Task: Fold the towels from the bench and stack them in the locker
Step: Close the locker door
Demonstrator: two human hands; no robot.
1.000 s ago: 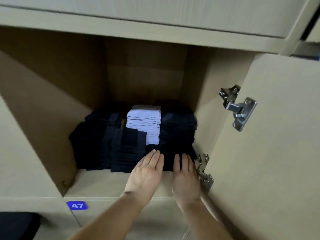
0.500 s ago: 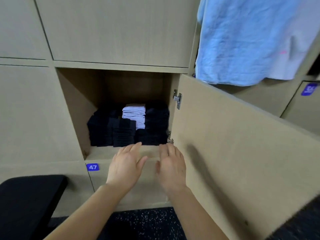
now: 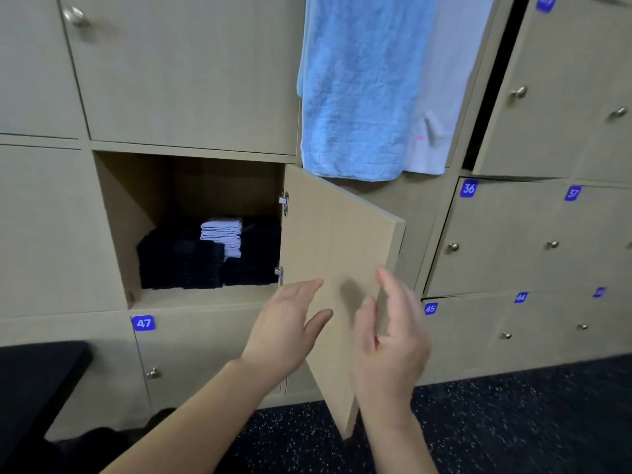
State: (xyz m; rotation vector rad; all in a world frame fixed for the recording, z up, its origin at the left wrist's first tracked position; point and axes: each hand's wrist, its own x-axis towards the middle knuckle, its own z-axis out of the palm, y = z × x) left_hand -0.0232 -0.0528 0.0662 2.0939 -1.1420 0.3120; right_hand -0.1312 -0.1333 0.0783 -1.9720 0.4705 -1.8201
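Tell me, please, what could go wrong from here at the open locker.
1. The open locker door juts out right by the left hand and right hand; a careless swing might knock or pinch fingers.
2. The narrow white towel stack stands between dark towel stacks; pushing more in may topple it.

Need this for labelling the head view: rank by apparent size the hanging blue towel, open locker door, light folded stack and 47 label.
1. open locker door and hanging blue towel: look alike; the door stands nearer and the towel is cropped, so unranked.
2. light folded stack
3. 47 label
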